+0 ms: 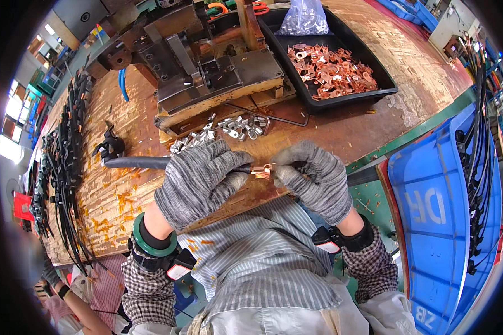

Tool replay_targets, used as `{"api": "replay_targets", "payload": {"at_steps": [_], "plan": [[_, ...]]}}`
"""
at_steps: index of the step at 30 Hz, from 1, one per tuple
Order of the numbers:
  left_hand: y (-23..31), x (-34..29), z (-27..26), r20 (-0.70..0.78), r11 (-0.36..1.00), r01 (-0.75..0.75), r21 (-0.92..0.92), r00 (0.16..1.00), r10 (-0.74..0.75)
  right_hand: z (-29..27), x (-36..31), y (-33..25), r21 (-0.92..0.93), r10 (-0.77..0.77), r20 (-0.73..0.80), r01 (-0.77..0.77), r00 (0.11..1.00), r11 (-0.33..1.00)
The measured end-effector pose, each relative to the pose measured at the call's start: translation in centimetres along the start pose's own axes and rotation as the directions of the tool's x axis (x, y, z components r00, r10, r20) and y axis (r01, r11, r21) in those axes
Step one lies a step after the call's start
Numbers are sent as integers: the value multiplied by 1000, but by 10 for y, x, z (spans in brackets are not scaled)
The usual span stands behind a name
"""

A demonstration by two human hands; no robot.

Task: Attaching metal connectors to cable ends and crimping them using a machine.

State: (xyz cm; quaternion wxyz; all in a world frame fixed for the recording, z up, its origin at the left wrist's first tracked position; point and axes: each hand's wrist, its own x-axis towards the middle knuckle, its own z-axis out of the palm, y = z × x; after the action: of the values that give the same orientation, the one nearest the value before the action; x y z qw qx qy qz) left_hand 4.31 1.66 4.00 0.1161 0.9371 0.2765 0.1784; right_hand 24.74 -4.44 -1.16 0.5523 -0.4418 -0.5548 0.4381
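Note:
My left hand (201, 177), in a grey knitted glove, is closed round a thick black cable (137, 162). To the left, the cable leads to a black fitting (112, 146). Between my two hands shows a short copper-coloured piece (261, 172). Whether it is bare wire strands or a terminal, I cannot tell. The fingertips of my gloved right hand (313, 177) pinch at its right end. A dark length (365, 176) shows beyond that hand, by the blue bin. Silver cable lugs (241, 127) lie loose just past my hands.
A metal fixture (212, 72) stands on the worn wooden table (109, 192). At its right, a black tray (341, 104) holds copper lugs (335, 71) and a clear bag (303, 19). Black cables (67, 145) lie at the left. Blue bins (430, 223) stand at the right. Another person's arm (81, 307) shows at lower left.

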Motion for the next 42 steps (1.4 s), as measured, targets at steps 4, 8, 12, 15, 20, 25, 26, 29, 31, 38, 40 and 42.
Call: {"api": "replay_targets", "payload": {"at_steps": [4,8,12,15,20,25,26,29,31,38,40,42], "plan": [[-2,-1,2,-2,999,25,-28,1000,-25,-1,2,-6,-276,-142,148,179,979,944],[-2,0,0,4,1000,25,-17,1000,-25,3,6,-20,-285,-109,170,155,979,946],[-6,0,-1,-13,998,35,-61,999,-36,12,10,-2,-235,-146,97,165,985,958],[-7,-7,2,-108,999,33,-16,994,-35,20,5,4,245,192,112,-214,975,946],[-10,-42,-5,-575,961,276,30,791,-209,16,3,15,322,242,1,-229,970,918],[-81,-125,-11,-808,768,491,-412,192,-557,11,6,23,312,274,12,-264,962,913],[-111,-156,-15,-767,730,527,-435,208,-607,11,7,23,329,272,13,-261,962,908],[-155,-190,-19,-579,492,818,-300,254,-775,14,11,25,334,259,2,-245,966,910],[-196,-209,-10,-593,454,888,67,402,-698,16,12,24,318,251,-7,-236,968,918],[-195,-166,-4,-609,622,380,-684,171,-774,14,17,12,317,273,-95,-230,957,920],[-174,-165,-19,-695,705,329,-628,171,-699,11,21,11,354,242,-63,-205,968,912],[-128,-160,-50,-741,720,431,-544,158,-653,7,25,10,387,241,-33,-210,970,898]]}}
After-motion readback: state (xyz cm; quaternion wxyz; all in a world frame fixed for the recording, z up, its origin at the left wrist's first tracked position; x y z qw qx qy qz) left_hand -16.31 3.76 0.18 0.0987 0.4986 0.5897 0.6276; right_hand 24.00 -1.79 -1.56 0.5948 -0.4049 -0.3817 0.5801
